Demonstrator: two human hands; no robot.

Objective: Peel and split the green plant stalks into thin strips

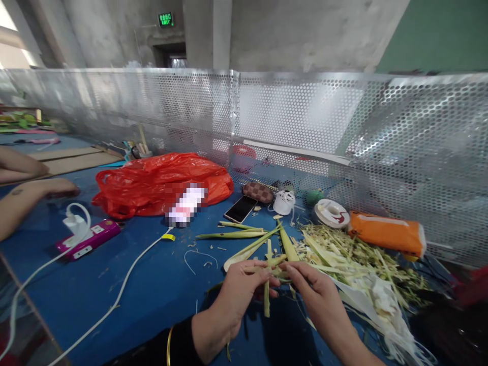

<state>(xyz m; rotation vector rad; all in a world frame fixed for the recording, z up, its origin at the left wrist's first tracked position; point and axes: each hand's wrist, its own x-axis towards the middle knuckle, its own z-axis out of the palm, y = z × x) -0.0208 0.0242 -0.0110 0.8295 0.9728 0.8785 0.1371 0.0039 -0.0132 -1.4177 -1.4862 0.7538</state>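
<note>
Pinching crossed, flat, pale yellow-green strips of plant leaf point(267, 301) at lower centre of the frame, above a blue table point(160, 290), with thumb and fingers of the bare left hand point(240, 290) closed on them and the bare right hand point(315, 285) narrowed to a pinch at their right end. Seemingly at a crossing or folding step, calling for a steady left-hand hold and a precise right-hand tuck. Within reach: long, pointed, green-and-yellow leaf pieces point(232, 235) at centre, tangled, shredded, yellowish plant fibre point(366, 259) at right.
</note>
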